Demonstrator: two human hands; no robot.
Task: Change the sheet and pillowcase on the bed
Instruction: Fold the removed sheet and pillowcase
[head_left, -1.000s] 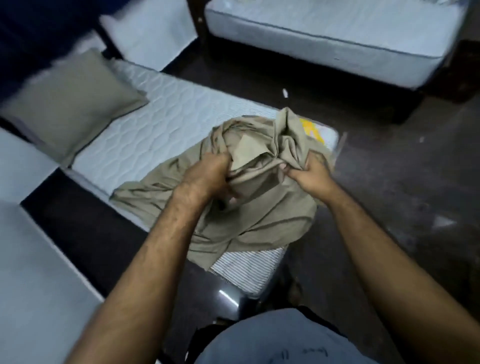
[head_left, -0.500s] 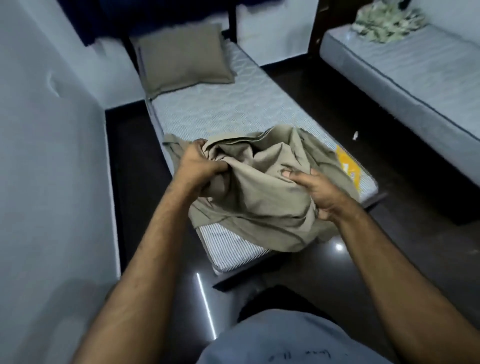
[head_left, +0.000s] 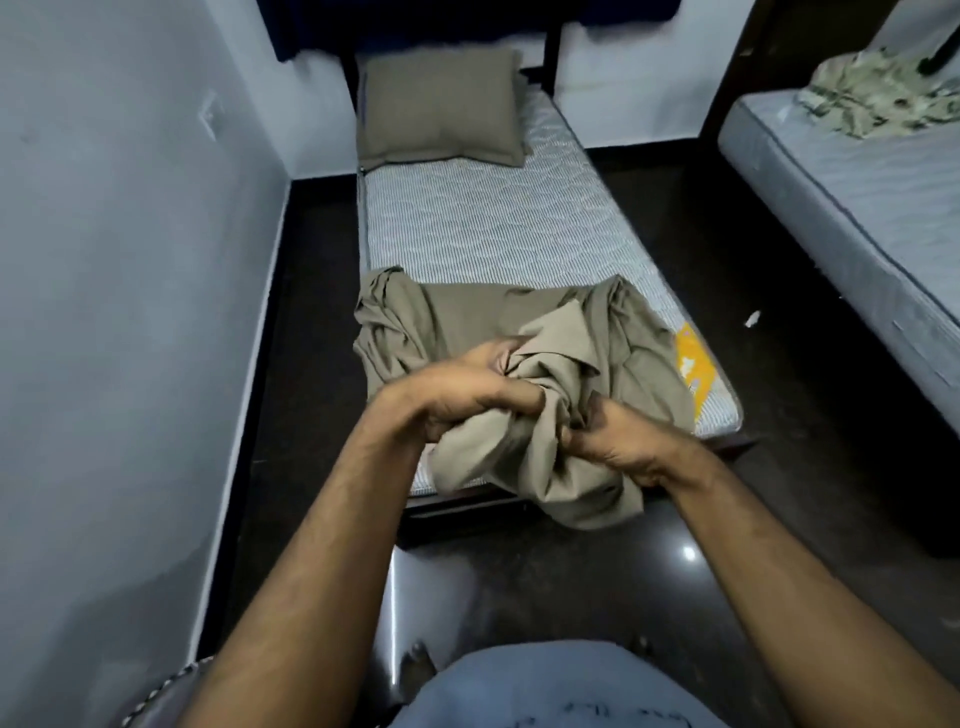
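Note:
A crumpled khaki sheet lies bunched over the foot of a narrow bed with a bare striped mattress. Part of the sheet hangs over the foot edge towards the floor. My left hand grips a fold at the middle of the bundle. My right hand clutches the cloth just to the right, close to the left hand. A khaki pillow rests at the head of the bed. A yellow label shows at the mattress's right foot corner.
A white wall runs close along the left, with a narrow strip of dark floor beside the bed. A second bed stands at the right with a patterned cloth on it. Dark glossy floor lies between and in front.
My view has swung to face the bed lengthwise from its foot. Both hands have drawn closer together on the sheet, and more cloth now hangs over the foot edge.

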